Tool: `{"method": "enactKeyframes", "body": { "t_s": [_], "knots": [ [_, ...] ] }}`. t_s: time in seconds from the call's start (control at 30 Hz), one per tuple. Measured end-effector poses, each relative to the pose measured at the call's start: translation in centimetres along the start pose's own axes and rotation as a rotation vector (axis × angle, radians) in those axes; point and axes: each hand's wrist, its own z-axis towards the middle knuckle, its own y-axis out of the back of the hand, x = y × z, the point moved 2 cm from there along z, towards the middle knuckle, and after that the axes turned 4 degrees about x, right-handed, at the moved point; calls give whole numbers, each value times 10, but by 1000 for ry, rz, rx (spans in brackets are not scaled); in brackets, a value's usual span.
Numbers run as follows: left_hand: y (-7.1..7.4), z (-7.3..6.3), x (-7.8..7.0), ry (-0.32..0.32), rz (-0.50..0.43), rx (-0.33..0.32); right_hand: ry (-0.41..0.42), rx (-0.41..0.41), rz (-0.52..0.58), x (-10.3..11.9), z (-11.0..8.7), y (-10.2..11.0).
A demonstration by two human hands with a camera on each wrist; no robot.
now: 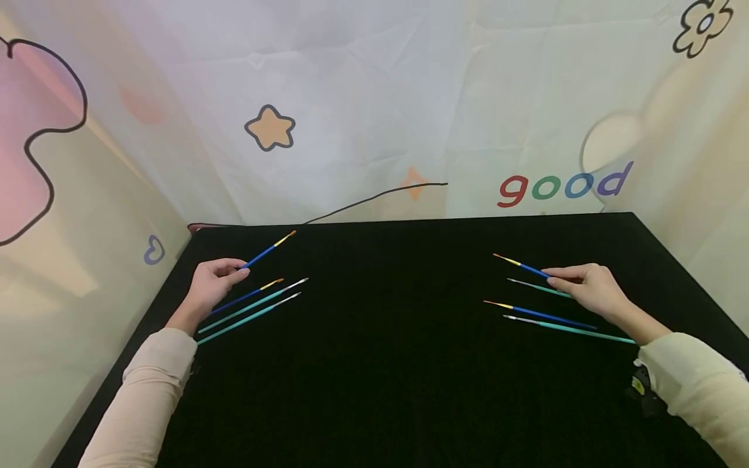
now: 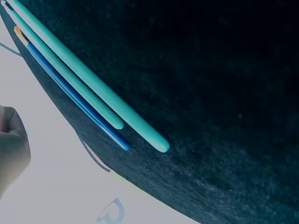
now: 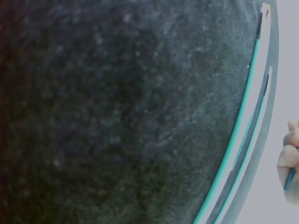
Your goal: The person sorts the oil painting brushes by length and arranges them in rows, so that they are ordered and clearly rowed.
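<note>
My left hand pinches a blue paintbrush with a yellow ferrule, its tip pointing up and right. Below that hand lie another blue paintbrush and two teal paintbrushes, the upper teal one and the lower teal one, side by side. On the right, my right hand pinches a blue paintbrush whose tip points left. Near it lie a short-showing teal paintbrush, partly behind the hand, a blue paintbrush and a long teal paintbrush.
A black table lies under everything. Behind it hangs a pale printed cloth with a star and the word good. Under the right sleeve sits a small dark object with a yellow-green patch.
</note>
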Motion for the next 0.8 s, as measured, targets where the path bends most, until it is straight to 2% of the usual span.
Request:
{"method": "enactKeyframes", "body": {
  "t_s": [0.13, 0.33, 0.43, 0.8],
  "knots": [
    [-2, 1, -1, 9, -26, 15, -12, 2, 1, 1, 1, 1],
    [-8, 1, -2, 35, -50, 39, 14, -17, -2, 7, 3, 0],
    [-12, 2, -3, 31, -54, 46, 29, -25, 0, 10, 4, -2],
    [-24, 7, -14, 6, -97, 46, 5, -63, -3, 21, 9, 0]
  ]
}}
